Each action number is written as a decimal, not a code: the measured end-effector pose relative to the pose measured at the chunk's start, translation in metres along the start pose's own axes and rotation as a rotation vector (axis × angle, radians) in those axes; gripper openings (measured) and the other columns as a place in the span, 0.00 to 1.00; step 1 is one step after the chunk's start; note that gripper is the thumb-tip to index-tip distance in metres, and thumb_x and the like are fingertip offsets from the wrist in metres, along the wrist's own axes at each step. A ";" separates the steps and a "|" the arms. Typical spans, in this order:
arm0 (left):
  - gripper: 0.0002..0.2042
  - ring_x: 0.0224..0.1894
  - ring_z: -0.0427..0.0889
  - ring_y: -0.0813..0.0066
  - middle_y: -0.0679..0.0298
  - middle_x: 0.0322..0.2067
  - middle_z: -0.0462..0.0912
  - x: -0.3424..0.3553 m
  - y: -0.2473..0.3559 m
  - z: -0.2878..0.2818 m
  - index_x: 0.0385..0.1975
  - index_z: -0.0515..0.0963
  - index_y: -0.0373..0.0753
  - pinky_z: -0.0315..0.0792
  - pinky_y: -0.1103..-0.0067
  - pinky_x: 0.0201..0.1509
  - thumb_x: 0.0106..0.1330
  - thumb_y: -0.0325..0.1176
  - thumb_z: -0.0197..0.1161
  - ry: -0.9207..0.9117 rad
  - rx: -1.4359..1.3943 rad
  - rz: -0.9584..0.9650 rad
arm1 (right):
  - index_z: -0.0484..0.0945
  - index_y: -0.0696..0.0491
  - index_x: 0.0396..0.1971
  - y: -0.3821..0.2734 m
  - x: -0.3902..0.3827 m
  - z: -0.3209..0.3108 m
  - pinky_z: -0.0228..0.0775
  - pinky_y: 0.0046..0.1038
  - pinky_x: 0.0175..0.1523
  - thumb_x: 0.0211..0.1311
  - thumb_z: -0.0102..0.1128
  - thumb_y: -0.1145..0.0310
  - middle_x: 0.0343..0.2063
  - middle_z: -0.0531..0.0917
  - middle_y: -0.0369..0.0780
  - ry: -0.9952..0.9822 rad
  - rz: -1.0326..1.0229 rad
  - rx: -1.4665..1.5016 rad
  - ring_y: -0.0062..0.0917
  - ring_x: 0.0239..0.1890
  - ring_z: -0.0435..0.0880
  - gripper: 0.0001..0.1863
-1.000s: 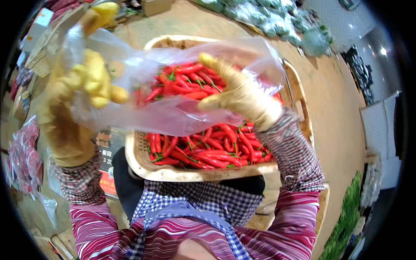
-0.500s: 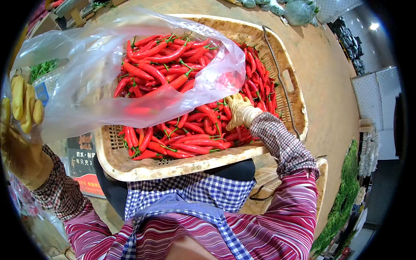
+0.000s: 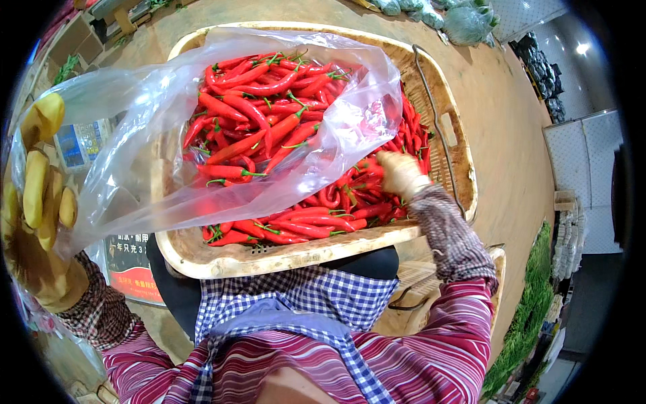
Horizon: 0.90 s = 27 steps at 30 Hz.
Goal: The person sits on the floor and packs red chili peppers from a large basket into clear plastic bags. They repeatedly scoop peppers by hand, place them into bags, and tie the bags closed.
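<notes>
A clear plastic bag (image 3: 145, 182) with red chilies (image 3: 259, 87) in it lies slanted over a basket, its mouth toward my left. My left hand (image 3: 47, 202), in a yellow glove, is closed on the bag's edge at the far left and holds it stretched up. My right hand (image 3: 404, 174), in a paler glove, is in the loose chilies (image 3: 309, 225) at the right side of the basket, just beyond the bag. Its fingers are curled round some chilies, with their tips hidden. The cream plastic basket (image 3: 195, 266) is stained brown along its rim.
A wire handle (image 3: 437, 114) crosses the basket's right end. Below it stands another basket (image 3: 498, 283). A dark and red printed box (image 3: 131, 269) is at the left. Green bunches (image 3: 525, 316) lie along the right, and wrapped vegetables (image 3: 468, 20) at the far side.
My right hand has moved right and its fingers have curled in among the chilies. The bag has shifted slightly right, while my left hand keeps hold of its edge.
</notes>
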<state>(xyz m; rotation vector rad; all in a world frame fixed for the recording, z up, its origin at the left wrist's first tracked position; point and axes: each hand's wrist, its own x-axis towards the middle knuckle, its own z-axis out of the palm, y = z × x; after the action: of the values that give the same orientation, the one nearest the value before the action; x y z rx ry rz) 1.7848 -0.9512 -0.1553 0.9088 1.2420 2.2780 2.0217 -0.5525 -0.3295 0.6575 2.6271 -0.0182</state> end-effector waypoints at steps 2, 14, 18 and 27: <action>0.29 0.17 0.64 0.80 0.65 0.23 0.66 -0.001 0.000 -0.001 0.58 0.48 0.29 0.64 0.79 0.26 0.59 0.32 0.51 0.010 0.006 -0.002 | 0.72 0.54 0.33 0.035 -0.018 -0.001 0.70 0.36 0.42 0.35 0.64 0.72 0.31 0.78 0.45 0.352 -0.078 0.149 0.37 0.38 0.78 0.19; 0.27 0.13 0.58 0.84 0.68 0.19 0.62 0.017 -0.004 0.015 0.58 0.50 0.29 0.59 0.84 0.20 0.62 0.33 0.47 -0.046 -0.063 -0.096 | 0.66 0.61 0.48 -0.024 -0.072 -0.218 0.58 0.38 0.59 0.52 0.53 0.70 0.41 0.77 0.47 0.979 -0.713 1.542 0.33 0.47 0.74 0.21; 0.25 0.13 0.58 0.86 0.70 0.17 0.60 0.021 -0.008 0.034 0.58 0.51 0.30 0.58 0.85 0.18 0.63 0.33 0.46 0.110 -0.080 -0.087 | 0.71 0.58 0.46 -0.059 -0.018 -0.171 0.64 0.25 0.53 0.53 0.54 0.75 0.42 0.77 0.40 0.648 -0.725 0.979 0.25 0.46 0.74 0.17; 0.26 0.18 0.61 0.79 0.64 0.21 0.64 0.041 -0.015 -0.003 0.59 0.46 0.36 0.62 0.79 0.24 0.62 0.28 0.46 -0.483 -0.347 -0.216 | 0.66 0.58 0.52 0.047 -0.036 -0.098 0.69 0.26 0.49 0.52 0.60 0.68 0.48 0.73 0.46 -0.083 -0.011 0.593 0.28 0.45 0.76 0.26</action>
<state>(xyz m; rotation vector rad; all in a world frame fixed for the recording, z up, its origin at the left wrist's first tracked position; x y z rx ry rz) 1.7541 -0.9202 -0.1549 1.0487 0.6742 1.8697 2.0325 -0.5155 -0.2217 0.8041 2.5382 -0.8333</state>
